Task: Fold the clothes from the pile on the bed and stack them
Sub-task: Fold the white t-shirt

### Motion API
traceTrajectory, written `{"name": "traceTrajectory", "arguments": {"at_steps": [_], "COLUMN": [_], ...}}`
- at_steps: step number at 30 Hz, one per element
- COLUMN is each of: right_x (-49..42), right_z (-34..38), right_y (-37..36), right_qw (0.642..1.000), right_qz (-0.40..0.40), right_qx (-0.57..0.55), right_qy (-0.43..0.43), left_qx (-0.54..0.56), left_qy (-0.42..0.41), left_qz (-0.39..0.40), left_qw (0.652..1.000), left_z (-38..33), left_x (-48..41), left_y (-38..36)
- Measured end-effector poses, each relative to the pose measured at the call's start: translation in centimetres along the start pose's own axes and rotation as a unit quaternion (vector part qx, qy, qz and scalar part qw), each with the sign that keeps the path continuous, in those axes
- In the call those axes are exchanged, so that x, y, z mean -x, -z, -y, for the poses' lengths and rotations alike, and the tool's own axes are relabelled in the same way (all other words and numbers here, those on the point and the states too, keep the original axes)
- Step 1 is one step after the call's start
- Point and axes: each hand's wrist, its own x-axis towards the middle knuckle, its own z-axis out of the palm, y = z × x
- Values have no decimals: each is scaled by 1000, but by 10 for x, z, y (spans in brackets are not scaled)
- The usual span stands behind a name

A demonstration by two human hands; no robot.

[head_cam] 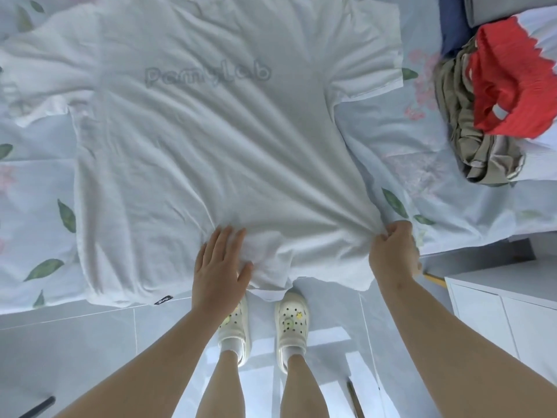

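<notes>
A large white T-shirt [211, 140] lies spread face down on the bed, faint mirrored lettering showing through, its hem hanging over the near edge. My left hand [220, 263] presses flat on the hem near the middle, fingers straight. My right hand [391, 251] pinches the hem's right corner, and folds of cloth fan out from that grip. At the right of the bed sits the pile of clothes: a red garment [509, 86] on top of an olive one [470, 137], with a dark blue piece [452, 25] behind.
The bed sheet [422, 152] is pale blue with leaf and flower prints. A white cabinet [506, 312] stands at the right beside the bed. My feet in white clogs [262, 327] stand on the tiled floor [90, 342] close to the bed edge.
</notes>
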Motion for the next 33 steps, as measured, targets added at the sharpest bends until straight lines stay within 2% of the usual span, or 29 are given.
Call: {"name": "traceTrajectory", "arguments": {"at_steps": [2,4,6,8,10,12,15,17,18,19,21,22,23,24,25,26,28,30,33], "right_x": [14,32,53,77,98,111,120,122,123,124,124,123,122,122,121,121,119,117,122], "right_z": [9,19,29,36,32,19,-1,-4,-4,-4,-5,-7,-10,-11,-10,-7,-1,6,6], "right_y": [-9,-23,-42,-60,-78,-93,-110,-118,-122,-125,-130,-131,-133,-134,-133,-133,-131,-130,-134], "right_qw": [995,982,961,939,918,906,895,901,908,915,921,927,943,967,987,984,917,856,841], "right_qz": [-18,-17,67,193,273,283,234,169,139,119,121,143,163,167,150,129,142,189,203], "right_qx": [92,96,55,46,84,133,235,252,240,224,208,199,166,104,8,-105,-293,-387,-370], "right_qy": [45,163,264,279,273,284,298,310,315,314,306,284,238,163,58,-57,-232,-285,-338], "left_qx": [27,51,80,108,125,145,185,251,300,359,502,570,627,672,705,725,746,768,791], "left_qy": [19,33,71,131,185,224,284,382,451,517,604,617,612,597,580,568,556,536,506], "left_qz": [10,-2,-23,-29,-39,-51,-78,-105,-114,-118,-116,-109,-99,-86,-74,-67,-63,-67,-77], "left_qw": [999,998,994,985,974,963,938,883,833,768,608,532,472,430,401,384,361,345,336], "left_z": [5,13,23,38,58,74,88,92,93,92,86,83,81,79,78,80,89,98,109], "left_x": [6,11,13,15,19,23,30,35,37,37,38,37,36,33,30,29,27,26,29], "left_y": [5,12,17,24,28,31,34,29,25,20,13,10,8,8,10,9,9,12,20]}}
